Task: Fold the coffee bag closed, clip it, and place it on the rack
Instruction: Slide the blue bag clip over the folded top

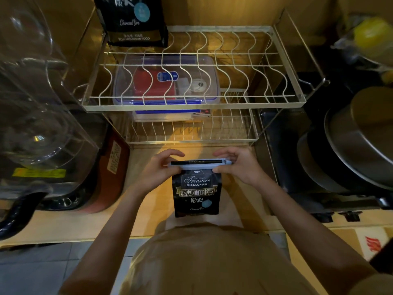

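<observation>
A black coffee bag (pixel 196 193) with gold and white lettering stands upright on the wooden counter in front of me. A long pale blue clip (pixel 197 166) lies across its folded top. My left hand (pixel 159 169) pinches the clip's left end and my right hand (pixel 238 165) pinches its right end, thumbs under, fingers arched over. The two-tier white wire rack (pixel 191 103) stands just behind the bag. A second black coffee bag (pixel 133 20) stands at the far left of the rack's top tier.
A clear plastic box (pixel 168 81) with a blue-rimmed lid sits under the top tier on the lower shelf. A glass-lidded appliance (pixel 38 107) crowds the left. Stacked metal pans (pixel 350 145) sit on a dark stove at right. The counter's front edge (pixel 85 235) is close to my body.
</observation>
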A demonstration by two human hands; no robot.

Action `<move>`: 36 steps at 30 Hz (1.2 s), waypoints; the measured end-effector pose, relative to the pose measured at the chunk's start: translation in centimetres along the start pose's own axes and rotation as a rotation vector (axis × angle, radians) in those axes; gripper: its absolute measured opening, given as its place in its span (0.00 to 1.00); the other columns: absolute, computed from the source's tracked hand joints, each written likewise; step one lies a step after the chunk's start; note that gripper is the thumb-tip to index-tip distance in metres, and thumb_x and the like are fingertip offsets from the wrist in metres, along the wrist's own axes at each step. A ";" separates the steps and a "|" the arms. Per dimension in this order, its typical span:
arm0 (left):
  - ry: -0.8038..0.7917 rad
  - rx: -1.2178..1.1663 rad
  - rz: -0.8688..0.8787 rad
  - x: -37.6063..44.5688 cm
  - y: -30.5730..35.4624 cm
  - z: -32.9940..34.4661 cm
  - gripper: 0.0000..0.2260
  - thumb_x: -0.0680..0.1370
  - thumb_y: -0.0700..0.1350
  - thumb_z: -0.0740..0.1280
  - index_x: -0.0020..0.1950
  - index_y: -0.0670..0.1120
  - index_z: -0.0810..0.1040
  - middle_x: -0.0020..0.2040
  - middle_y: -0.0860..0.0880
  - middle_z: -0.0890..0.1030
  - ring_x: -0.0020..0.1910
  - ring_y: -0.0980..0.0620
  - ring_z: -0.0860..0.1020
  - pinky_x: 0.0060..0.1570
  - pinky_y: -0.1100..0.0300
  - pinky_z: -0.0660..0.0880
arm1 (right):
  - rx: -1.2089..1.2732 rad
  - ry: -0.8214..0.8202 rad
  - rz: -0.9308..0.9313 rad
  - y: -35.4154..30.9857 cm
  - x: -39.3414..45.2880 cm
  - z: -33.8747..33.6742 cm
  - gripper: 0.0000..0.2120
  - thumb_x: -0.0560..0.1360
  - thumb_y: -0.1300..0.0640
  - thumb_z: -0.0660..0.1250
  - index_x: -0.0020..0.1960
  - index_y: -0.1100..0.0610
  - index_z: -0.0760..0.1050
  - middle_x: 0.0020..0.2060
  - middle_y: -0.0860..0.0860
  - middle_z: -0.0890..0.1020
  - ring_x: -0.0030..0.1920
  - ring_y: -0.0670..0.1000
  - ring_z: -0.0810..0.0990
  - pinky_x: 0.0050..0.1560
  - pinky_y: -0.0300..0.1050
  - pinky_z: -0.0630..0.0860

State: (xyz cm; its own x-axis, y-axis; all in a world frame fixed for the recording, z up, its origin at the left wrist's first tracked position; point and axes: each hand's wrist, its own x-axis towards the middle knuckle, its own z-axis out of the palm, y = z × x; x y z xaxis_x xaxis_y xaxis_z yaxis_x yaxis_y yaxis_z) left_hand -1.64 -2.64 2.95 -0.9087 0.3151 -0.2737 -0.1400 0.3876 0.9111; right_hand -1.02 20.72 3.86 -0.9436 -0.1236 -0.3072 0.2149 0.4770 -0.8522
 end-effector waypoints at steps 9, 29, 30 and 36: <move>-0.001 0.707 0.468 2.5 2.8 2.8 0.07 0.72 0.41 0.68 0.47 0.43 0.82 0.45 0.43 0.83 0.48 0.44 0.77 0.48 0.52 0.73 | 0.073 0.021 -0.019 0.3 -0.2 -0.3 0.22 0.60 0.66 0.76 0.53 0.57 0.77 0.48 0.57 0.82 0.48 0.53 0.80 0.54 0.45 0.76; -0.012 0.675 0.446 2.2 2.9 3.2 0.13 0.73 0.47 0.67 0.57 0.46 0.76 0.48 0.46 0.80 0.43 0.53 0.75 0.42 0.57 0.73 | -0.059 0.014 -0.101 -0.6 -0.1 -0.5 0.16 0.62 0.64 0.76 0.47 0.56 0.78 0.42 0.48 0.81 0.46 0.55 0.81 0.49 0.49 0.78; -0.035 0.716 0.442 2.2 2.9 3.4 0.16 0.73 0.49 0.67 0.59 0.47 0.74 0.50 0.47 0.80 0.45 0.51 0.76 0.43 0.55 0.75 | -0.078 0.018 -0.112 -0.7 -0.1 -0.5 0.16 0.62 0.64 0.76 0.48 0.56 0.79 0.41 0.48 0.81 0.46 0.54 0.81 0.48 0.47 0.78; -0.033 0.816 0.371 2.5 3.1 4.2 0.14 0.74 0.50 0.64 0.59 0.50 0.74 0.53 0.49 0.80 0.51 0.48 0.77 0.43 0.56 0.71 | -0.013 0.034 -0.137 0.1 -0.3 -0.5 0.18 0.62 0.64 0.76 0.51 0.56 0.78 0.45 0.50 0.82 0.47 0.52 0.82 0.50 0.43 0.78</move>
State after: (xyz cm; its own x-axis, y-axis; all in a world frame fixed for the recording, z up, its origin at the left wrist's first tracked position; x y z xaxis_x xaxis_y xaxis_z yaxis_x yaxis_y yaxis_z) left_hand -2.69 3.05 3.82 -0.8262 0.5627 -0.0259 0.4950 0.7472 0.4435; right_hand -0.86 21.22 4.10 -0.9719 -0.1590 -0.1735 0.0803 0.4690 -0.8796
